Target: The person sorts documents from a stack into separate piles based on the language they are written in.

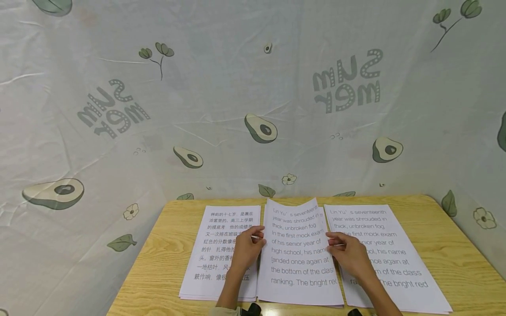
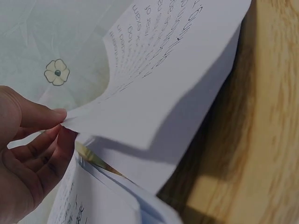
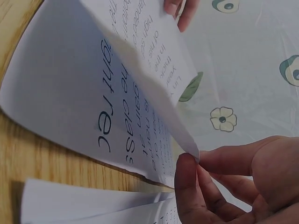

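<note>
A printed paper sheet (image 1: 296, 250) with large English text is held above the middle stack, its sides bowed upward. My left hand (image 1: 247, 249) pinches its left edge between thumb and fingers; in the left wrist view that hand (image 2: 35, 144) grips the lifted edge. On the other side my right hand (image 1: 349, 254) pinches the right edge, and the right wrist view shows the thumb and index finger of this hand (image 3: 229, 179) closed on it. Beneath it lies another sheet (image 3: 56, 93) with the same large lettering, on the table.
To the left lies a stack of sheets with Chinese text (image 1: 221, 245), partly under the left forearm. A stack with English text (image 1: 399, 267) lies at the right, partly under the right hand. The wooden table (image 1: 150, 263) meets a patterned cloth (image 1: 221, 87) behind.
</note>
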`<state>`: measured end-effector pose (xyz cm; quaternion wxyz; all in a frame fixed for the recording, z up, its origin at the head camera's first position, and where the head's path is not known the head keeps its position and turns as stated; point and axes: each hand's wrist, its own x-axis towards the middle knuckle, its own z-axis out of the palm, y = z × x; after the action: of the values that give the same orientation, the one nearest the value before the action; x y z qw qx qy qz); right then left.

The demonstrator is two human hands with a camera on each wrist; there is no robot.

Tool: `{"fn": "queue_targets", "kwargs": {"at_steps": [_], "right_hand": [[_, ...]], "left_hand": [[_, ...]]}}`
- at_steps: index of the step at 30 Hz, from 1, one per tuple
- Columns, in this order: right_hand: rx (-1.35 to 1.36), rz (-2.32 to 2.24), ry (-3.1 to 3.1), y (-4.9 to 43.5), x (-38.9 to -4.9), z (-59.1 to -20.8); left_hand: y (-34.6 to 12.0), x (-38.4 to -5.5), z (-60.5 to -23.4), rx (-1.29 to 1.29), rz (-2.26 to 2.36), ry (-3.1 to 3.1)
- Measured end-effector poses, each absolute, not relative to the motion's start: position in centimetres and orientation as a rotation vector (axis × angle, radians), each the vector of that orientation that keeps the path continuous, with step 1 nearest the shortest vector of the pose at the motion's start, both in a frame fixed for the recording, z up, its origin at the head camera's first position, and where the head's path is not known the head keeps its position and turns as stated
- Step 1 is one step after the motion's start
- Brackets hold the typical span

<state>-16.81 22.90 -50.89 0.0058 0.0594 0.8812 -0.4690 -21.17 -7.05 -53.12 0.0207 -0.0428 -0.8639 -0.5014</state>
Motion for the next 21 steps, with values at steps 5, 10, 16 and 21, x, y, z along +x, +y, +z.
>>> {"fn": "queue_targets", "kwargs": {"at_steps": [5,10,16,21], "right_hand": [[0.193,-1.474,2.747,23.04,-16.69,-50.75],[0.214,-1.498,2.723,23.17,-16.68,-50.81],[0.226,-1.557,2.674,23.39,-16.71,-51.00],[0.223,-1.588,2.637,23.84,-16.76,-50.96]], "left_hand": [[-7.09,-21.14,-53.01,-0.119,-1.595,-2.668],[-7.29,-21.23,-53.09,-0.135,-1.636,-2.647],[-7.37,-21.26,-53.14,-0.143,-1.640,-2.631],[-6.91,-20.94,-53.08,-0.112,-1.669,-2.627]]}}
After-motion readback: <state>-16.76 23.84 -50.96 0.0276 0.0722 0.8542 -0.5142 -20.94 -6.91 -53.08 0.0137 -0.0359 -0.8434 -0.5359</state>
